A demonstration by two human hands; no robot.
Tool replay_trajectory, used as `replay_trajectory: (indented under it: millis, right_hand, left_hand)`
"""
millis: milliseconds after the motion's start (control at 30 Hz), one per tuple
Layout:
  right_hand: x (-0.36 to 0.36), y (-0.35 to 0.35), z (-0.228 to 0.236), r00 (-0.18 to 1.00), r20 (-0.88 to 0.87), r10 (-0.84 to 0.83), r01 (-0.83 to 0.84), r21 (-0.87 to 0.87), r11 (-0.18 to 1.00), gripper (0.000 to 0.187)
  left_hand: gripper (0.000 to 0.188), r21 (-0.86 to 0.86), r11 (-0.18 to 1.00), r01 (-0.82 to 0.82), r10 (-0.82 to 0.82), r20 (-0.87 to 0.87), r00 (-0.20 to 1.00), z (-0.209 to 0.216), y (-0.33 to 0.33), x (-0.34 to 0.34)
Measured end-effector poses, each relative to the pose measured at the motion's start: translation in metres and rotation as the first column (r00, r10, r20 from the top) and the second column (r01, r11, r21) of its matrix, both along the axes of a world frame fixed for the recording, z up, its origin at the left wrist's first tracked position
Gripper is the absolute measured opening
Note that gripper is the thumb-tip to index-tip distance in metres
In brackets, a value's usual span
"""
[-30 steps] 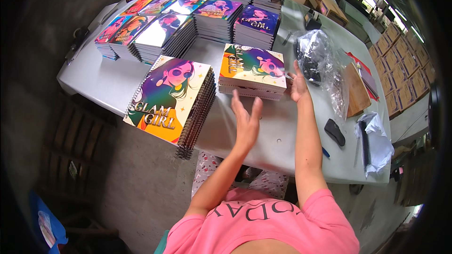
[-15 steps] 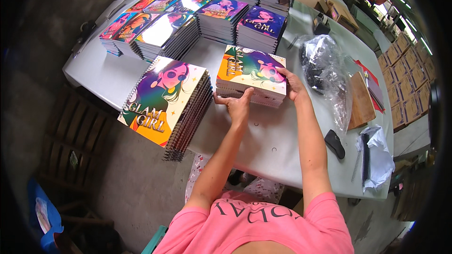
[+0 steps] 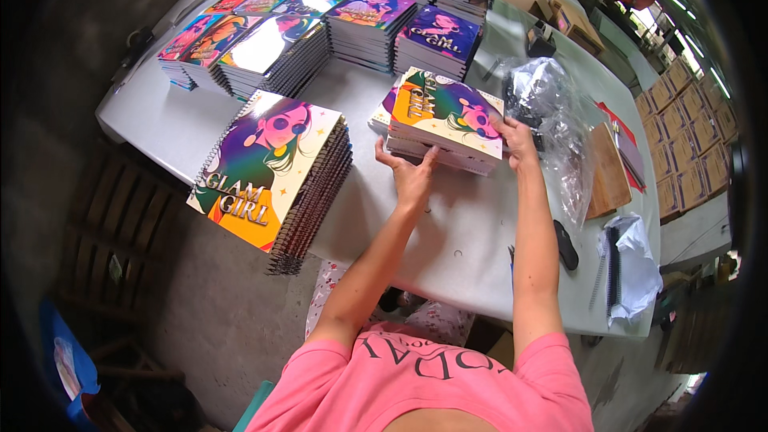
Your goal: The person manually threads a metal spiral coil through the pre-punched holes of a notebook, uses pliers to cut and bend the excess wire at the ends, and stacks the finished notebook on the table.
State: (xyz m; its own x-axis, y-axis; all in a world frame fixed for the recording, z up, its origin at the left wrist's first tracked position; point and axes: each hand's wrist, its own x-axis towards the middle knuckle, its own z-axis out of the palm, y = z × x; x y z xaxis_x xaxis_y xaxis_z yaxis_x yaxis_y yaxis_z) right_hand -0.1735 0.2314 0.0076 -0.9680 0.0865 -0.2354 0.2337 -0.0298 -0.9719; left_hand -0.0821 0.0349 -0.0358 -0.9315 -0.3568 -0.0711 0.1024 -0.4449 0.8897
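Note:
A pile of notebooks (image 3: 448, 108) with glossy illustrated covers lies on the table in front of me. No coil shows on it, and small punched holes run along its edge. Its upper part sits shifted to the right over the lower part. With the thumb on top, my right hand (image 3: 517, 144) grips the pile's right end. My left hand (image 3: 412, 180) holds the near left corner, its thumb against the near side and its index finger spread outward; its other fingers are partly hidden. Left of them stands a tall stack of spiral-bound notebooks (image 3: 268, 164) with a matching cover.
Several stacks of finished notebooks (image 3: 272, 44) fill the far side of the white table (image 3: 368, 244). To the right lie clear plastic wrap (image 3: 564, 160), a brown board (image 3: 606, 172), a black object (image 3: 566, 244) and wire coils (image 3: 614, 272). Cartons (image 3: 692, 128) stand beyond.
The pile's upper part has slid right and toward me over the lower part, with both hands moving along. The left index finger has spread away from the corner. The view has shifted slightly.

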Motion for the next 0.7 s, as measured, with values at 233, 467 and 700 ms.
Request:
replay_trajectory:
  millis: [233, 467, 700]
  right_hand:
    - [-0.003, 0.031, 0.004, 0.990, -0.110, -0.087, 0.119, 0.324, 0.939, 0.032]
    - [0.039, 0.016, 0.031, 0.800, -0.600, -0.002, 0.467, 0.621, 0.630, 0.034]
    - [0.192, 0.013, 0.027, 0.741, -0.666, -0.085, 0.303, 0.218, 0.928, 0.021]
  left_hand:
    - [0.084, -0.351, 0.926, -0.139, 0.182, 0.093, 0.979, 0.000, -0.012, -0.023]
    - [0.095, -0.438, 0.867, -0.237, 0.283, 0.042, 0.958, 0.018, -0.008, 0.009]
    - [0.065, -0.753, 0.323, -0.574, -0.232, -0.651, 0.723, 0.114, -0.005, 0.129]
